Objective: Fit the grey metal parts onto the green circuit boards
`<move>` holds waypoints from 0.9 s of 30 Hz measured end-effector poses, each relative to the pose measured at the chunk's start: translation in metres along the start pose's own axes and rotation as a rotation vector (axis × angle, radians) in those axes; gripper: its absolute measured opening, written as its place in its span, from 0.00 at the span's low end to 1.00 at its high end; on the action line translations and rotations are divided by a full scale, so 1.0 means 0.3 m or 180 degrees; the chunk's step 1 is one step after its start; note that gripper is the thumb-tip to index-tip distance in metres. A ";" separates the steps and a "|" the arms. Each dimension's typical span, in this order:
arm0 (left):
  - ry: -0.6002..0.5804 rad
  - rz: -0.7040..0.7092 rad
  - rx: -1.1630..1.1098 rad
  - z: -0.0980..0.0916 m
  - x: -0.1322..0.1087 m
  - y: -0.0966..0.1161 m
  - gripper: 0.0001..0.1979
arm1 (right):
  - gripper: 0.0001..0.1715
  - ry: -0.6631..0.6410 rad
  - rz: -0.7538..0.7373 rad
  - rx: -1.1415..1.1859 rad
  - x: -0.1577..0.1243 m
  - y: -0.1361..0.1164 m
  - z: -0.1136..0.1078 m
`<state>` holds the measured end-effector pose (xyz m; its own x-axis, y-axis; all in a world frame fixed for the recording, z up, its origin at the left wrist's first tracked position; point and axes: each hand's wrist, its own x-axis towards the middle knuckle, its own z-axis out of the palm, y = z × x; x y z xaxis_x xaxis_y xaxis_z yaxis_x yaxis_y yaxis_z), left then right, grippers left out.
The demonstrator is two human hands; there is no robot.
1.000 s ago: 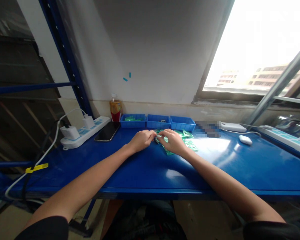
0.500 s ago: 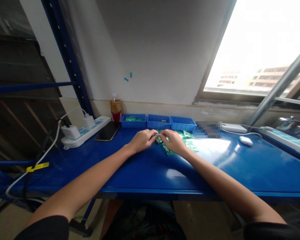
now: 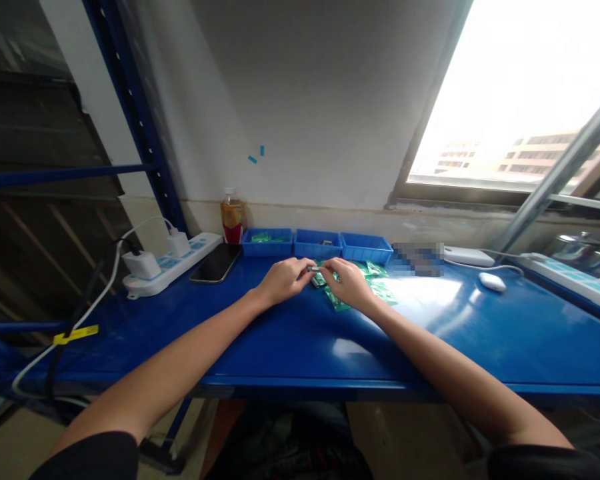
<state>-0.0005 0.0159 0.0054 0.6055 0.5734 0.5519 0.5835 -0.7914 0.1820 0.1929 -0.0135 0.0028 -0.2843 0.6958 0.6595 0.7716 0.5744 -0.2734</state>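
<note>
My left hand [image 3: 283, 279] and my right hand [image 3: 349, 283] meet at the middle of the blue table [image 3: 300, 333], fingers curled. Between their fingertips they pinch a small grey part [image 3: 314, 269], too small to name. Under and beside my right hand lies a heap of small green packets [image 3: 375, 288]. Just behind the hands stand three blue trays: the left one [image 3: 267, 241] holds green packets, the middle one [image 3: 317, 244] a small dark item, the right one [image 3: 366, 247] shows nothing I can make out.
A black phone [image 3: 216, 263] lies left of the hands, beside a white power strip [image 3: 166, 264] with plugged chargers and cables. A drink bottle [image 3: 231, 217] stands at the wall. A white mouse [image 3: 490, 281] and a white box [image 3: 465, 255] sit to the right, below the window.
The hands have stayed together at the same spot; only the fingers have shifted slightly around the small part.
</note>
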 end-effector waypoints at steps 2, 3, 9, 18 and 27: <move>0.0019 0.0017 -0.0064 -0.003 0.000 0.003 0.13 | 0.12 -0.0042 0.0013 -0.0031 0.002 0.000 0.000; 0.0033 0.0020 -0.0086 -0.004 0.000 0.005 0.13 | 0.13 -0.0061 0.0018 -0.0037 0.002 0.000 0.000; 0.0102 0.0004 0.0047 -0.005 -0.001 0.008 0.12 | 0.11 -0.0036 0.0033 0.0070 -0.001 0.001 0.000; 0.0047 -0.0060 0.0007 -0.002 -0.002 0.008 0.14 | 0.06 0.0056 -0.0166 0.0242 -0.003 0.006 0.005; 0.0154 0.0091 -0.0206 -0.003 0.000 0.008 0.11 | 0.11 -0.0018 -0.0126 0.0078 -0.001 -0.001 -0.002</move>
<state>0.0004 0.0137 0.0066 0.5936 0.5408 0.5960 0.5294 -0.8202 0.2170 0.1930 -0.0142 0.0032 -0.3178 0.6747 0.6661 0.7454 0.6120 -0.2642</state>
